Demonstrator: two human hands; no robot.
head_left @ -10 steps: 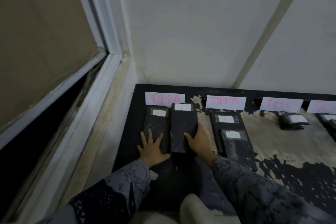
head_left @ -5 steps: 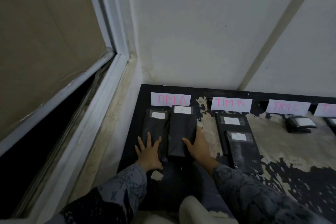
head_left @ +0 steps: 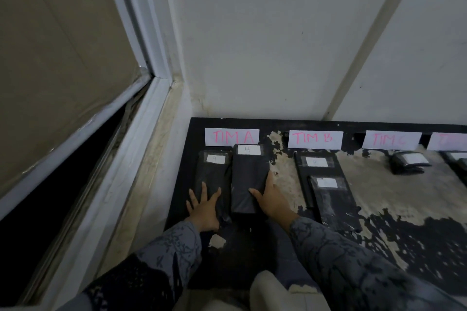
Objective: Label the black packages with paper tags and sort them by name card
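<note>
Head view: my left hand (head_left: pixel 204 206) lies flat, fingers spread, on one tagged black package (head_left: pixel 213 179) while my right hand (head_left: pixel 271 198) cups the A-tagged package (head_left: pixel 249 179) beside it, squaring both below the TIM A card (head_left: pixel 232 137).

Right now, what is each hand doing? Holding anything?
Left hand: open, fingers spread flat on the left black package.
Right hand: open, fingers straight against the side of the package tagged A, thumb on top.

Worn black tabletop (head_left: pixel 379 209) bears tagged packages (head_left: pixel 249 179), cards (head_left: pixel 232 137).
</note>
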